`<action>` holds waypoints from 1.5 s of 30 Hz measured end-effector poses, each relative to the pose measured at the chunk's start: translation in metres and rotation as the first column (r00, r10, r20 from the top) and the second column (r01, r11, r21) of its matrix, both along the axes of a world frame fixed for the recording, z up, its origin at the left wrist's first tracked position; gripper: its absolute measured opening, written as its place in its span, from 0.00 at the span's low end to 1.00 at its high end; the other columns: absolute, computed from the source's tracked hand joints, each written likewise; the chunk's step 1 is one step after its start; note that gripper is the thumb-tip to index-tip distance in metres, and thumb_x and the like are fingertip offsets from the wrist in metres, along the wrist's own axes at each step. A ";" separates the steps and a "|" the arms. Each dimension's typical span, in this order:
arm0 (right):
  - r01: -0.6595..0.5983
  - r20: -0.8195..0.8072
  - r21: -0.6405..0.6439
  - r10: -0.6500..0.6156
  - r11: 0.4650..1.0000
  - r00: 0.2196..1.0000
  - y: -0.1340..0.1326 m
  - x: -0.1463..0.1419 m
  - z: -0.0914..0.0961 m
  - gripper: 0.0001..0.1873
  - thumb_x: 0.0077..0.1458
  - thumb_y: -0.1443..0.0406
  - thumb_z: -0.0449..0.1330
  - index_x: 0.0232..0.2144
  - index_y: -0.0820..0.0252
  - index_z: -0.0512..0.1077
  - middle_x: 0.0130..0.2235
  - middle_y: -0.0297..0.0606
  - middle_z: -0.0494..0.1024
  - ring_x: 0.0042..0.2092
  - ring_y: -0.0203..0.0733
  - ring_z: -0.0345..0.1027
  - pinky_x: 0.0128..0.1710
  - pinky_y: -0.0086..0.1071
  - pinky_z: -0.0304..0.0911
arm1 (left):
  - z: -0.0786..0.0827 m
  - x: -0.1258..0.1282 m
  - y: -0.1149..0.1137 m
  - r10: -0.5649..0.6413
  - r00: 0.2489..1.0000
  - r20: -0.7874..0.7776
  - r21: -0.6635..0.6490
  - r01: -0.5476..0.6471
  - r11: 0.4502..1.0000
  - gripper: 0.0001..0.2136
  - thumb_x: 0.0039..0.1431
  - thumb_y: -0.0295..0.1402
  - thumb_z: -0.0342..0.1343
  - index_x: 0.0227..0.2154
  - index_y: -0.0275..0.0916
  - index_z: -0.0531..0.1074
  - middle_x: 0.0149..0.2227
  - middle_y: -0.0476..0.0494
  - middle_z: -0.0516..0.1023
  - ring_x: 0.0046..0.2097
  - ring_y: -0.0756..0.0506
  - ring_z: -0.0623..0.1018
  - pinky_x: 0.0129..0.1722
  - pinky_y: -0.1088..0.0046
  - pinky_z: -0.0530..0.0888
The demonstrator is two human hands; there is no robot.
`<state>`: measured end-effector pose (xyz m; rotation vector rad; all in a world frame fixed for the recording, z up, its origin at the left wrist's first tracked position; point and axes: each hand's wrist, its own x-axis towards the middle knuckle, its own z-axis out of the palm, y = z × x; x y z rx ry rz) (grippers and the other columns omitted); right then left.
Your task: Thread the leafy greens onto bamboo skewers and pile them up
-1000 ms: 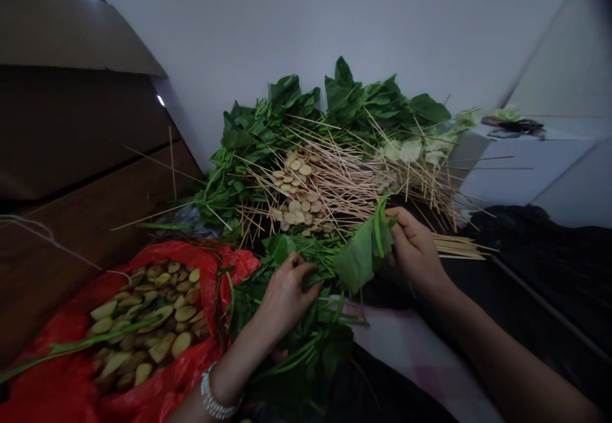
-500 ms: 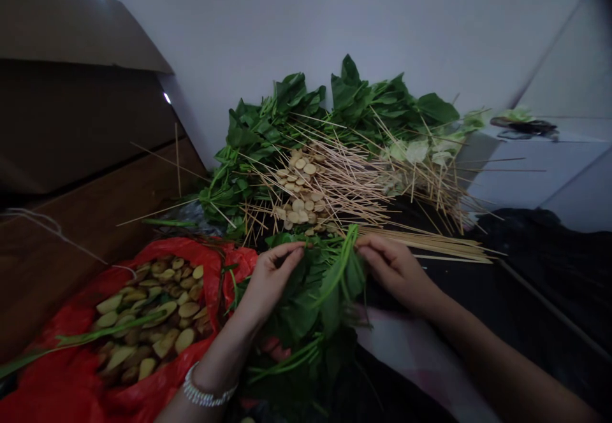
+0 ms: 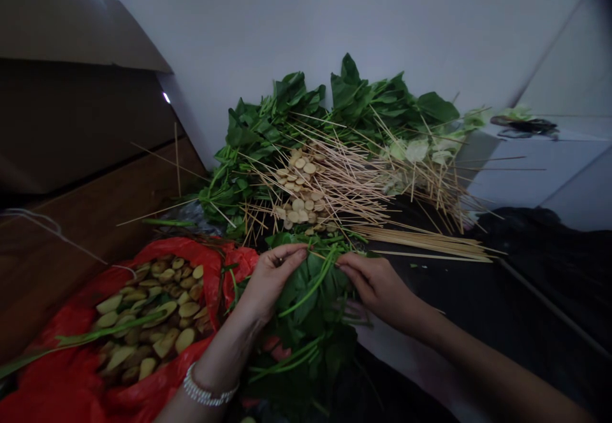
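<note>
My left hand and my right hand both grip a bunch of leafy green vegetables, which looks like spinach, with long stems. My left fingers lie across the top of it, and my right fingers close on the stems from the other side. Just beyond the hands, a scattered pile of thin bamboo skewers lies over more leafy greens. Small round tan slices sit among the skewers. A beaded bracelet circles my left wrist.
To the left, a red plastic bag holds many flat tan slices. A neat row of skewers lies beyond my right hand on a dark surface. A brown wooden panel and a white wall bound the far side.
My right hand has moved down and left, nearer my left hand. The leaf raised earlier is now pressed into the bunch, and the skewer row is less covered.
</note>
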<state>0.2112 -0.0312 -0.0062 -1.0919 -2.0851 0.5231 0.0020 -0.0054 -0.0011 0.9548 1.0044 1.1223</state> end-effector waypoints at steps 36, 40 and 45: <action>0.018 -0.029 -0.052 -0.020 0.998 0.999 0.000 -0.008 -0.016 0.11 0.64 0.68 0.49 0.32 0.57 0.68 0.26 0.33 0.72 0.28 0.36 0.67 0.30 0.27 0.57 | -0.007 0.003 0.000 0.238 0.852 -0.466 0.407 -0.033 0.913 0.08 0.49 0.36 0.65 0.32 0.40 0.83 0.35 0.42 0.85 0.39 0.41 0.81 0.45 0.67 0.75; 0.016 -0.077 -0.051 -0.020 0.999 0.997 0.000 -0.008 -0.013 0.10 0.63 0.69 0.50 0.32 0.58 0.69 0.26 0.32 0.72 0.28 0.36 0.66 0.29 0.26 0.57 | -0.003 0.001 0.003 0.136 0.923 -0.359 0.310 -0.019 0.951 0.12 0.46 0.38 0.67 0.33 0.39 0.82 0.35 0.42 0.85 0.38 0.42 0.81 0.41 0.69 0.75; 0.009 -0.083 -0.020 -0.010 1.000 0.996 -0.001 -0.009 -0.013 0.10 0.63 0.69 0.50 0.33 0.58 0.70 0.27 0.33 0.73 0.28 0.36 0.67 0.30 0.26 0.58 | -0.002 -0.002 0.004 0.058 0.964 -0.261 0.170 -0.013 0.985 0.13 0.42 0.40 0.70 0.31 0.38 0.82 0.34 0.43 0.84 0.34 0.46 0.80 0.37 0.73 0.75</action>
